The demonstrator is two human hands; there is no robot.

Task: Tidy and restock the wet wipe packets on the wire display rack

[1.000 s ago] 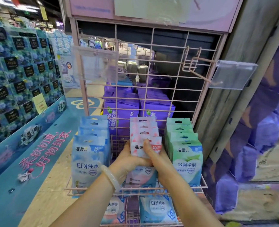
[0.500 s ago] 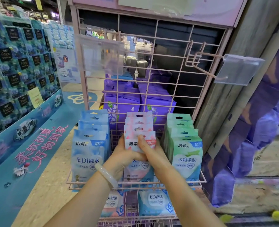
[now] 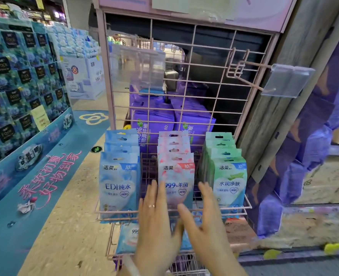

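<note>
Before the wire rack, the left hand and right hand are hovering flat-fingered, gripping nothing, risking toppling the pink packets by brushing them.

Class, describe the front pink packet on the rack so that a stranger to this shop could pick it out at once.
Find the pink wire display rack and look at its upper shelf, where three rows of wet wipe packets stand. Take the middle row, just above the two open hands. The front pink packet is the one marked 99.9%, with blue packets on one side and green packets on the other.
</note>
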